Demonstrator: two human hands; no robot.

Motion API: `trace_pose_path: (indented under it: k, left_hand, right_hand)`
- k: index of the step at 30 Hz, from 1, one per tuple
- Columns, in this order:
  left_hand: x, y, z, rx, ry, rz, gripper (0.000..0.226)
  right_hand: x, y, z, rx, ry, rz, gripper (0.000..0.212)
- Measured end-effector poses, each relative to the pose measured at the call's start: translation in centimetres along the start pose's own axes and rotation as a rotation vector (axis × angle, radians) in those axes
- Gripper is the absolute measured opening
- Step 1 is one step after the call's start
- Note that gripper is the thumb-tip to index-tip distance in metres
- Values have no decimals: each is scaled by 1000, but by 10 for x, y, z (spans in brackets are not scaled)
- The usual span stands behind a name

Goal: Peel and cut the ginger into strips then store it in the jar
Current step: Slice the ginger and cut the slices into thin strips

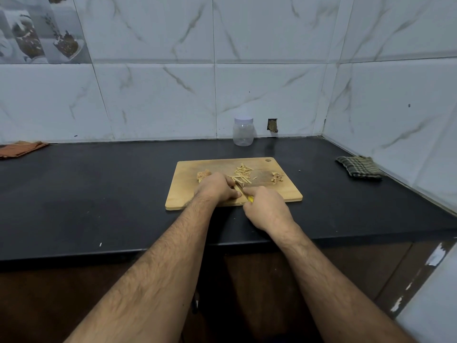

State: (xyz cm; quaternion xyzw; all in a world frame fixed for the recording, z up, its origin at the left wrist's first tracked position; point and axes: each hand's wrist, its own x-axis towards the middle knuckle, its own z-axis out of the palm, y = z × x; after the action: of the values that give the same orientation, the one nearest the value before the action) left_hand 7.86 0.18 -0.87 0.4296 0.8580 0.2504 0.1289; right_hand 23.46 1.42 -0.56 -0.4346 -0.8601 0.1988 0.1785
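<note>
Black stone counter (99, 184) against white marble-patterned wall tiles, with a rectangular wooden cutting board (284, 191) near the front edge.

The right hand (268, 210) is curled round a yellow-handled knife (250, 199), its blade slanting far-left toward the left hand (217, 186), which presses down with bent fingers on something hidden beneath it. Pale cut ginger strips (243, 173) lie scattered just beyond both hands, pointing mostly far-right. An unpeeled ginger piece (203, 175) sits at the left hand's far-left side; peel scraps (277, 177) lie right. The clear plastic jar (243, 131), white lid on, stands upright by the far wall.
</note>
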Motion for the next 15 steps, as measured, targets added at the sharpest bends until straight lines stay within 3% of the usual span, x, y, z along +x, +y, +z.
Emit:
trace_pose_path:
  k: [15]
  left_hand:
    - [3,0,1,-6,-6,6,43]
  right_hand:
    - [-1,-6,-5,-66,-67,-5,49]
